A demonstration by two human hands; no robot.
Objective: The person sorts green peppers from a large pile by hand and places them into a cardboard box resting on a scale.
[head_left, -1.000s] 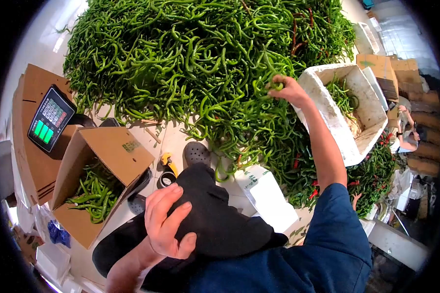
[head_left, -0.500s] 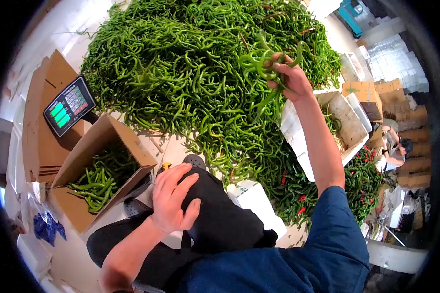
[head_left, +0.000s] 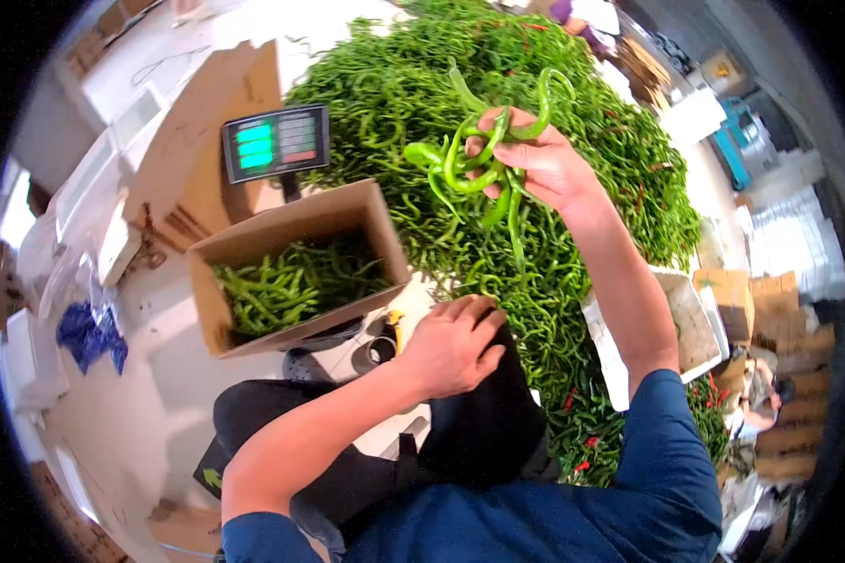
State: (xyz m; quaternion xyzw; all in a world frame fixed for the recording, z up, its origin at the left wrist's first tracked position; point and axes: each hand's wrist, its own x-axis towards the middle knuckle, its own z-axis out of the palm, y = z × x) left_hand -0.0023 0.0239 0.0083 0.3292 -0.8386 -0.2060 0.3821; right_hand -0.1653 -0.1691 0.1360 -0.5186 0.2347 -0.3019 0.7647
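Note:
My right hand (head_left: pixel 540 164) is closed around a bunch of long, curled green chili peppers (head_left: pixel 479 169), raised above the big pile of green chili peppers (head_left: pixel 376 141). Several peppers stick out on both sides of the fingers. My left hand (head_left: pixel 451 345) lies on my dark-trousered knee, fingers stretched out, with nothing in it. To the left of that hand stands an open cardboard box (head_left: pixel 300 220), partly filled with green peppers (head_left: pixel 272 291). Behind the box is a scale display (head_left: pixel 277 143) with lit green readouts.
A white foam box (head_left: pixel 690 319) stands right of my right forearm, with red peppers (head_left: pixel 587 441) among green ones nearby. Flat cardboard (head_left: pixel 207 131) leans behind the display. A blue plastic bag (head_left: pixel 91 336) lies at far left. Another person (head_left: pixel 759 394) is at far right, near stacked cartons.
My view has turned left, so the box and display sit nearer the middle. My right hand still holds peppers, now nearer the box in view. My left hand stays on the knee.

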